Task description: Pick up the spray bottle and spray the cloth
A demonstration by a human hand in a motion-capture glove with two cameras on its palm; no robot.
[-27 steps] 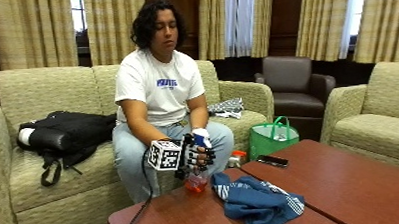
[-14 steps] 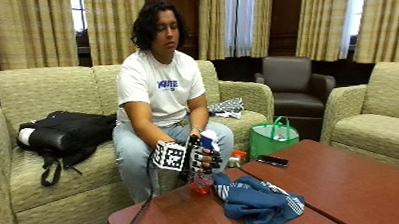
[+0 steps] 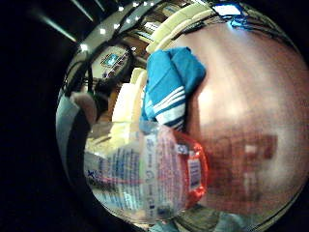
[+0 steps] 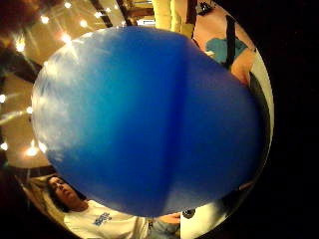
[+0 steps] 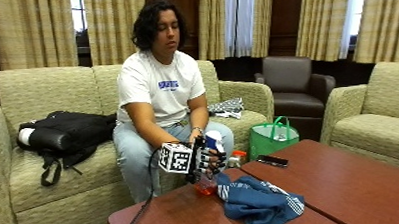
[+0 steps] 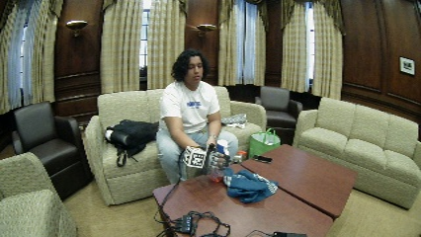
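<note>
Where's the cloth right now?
In the outside view, the blue cloth lies bunched on the table near its front edge, just beside the spray bottle that the right hand grips.

no legible text; bottle label (image 3: 145,179) & shirt print (image 5: 167,85) too blurry to read

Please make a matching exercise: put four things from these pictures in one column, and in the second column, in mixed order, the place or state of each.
1. spray bottle
2. blue cloth
3. black bag
4. green bag

a. on the sofa
b. crumpled on the table
c. on the floor behind the table
d. gripped in the gloved right hand

Pairs: 1-d, 2-b, 3-a, 4-c
</note>
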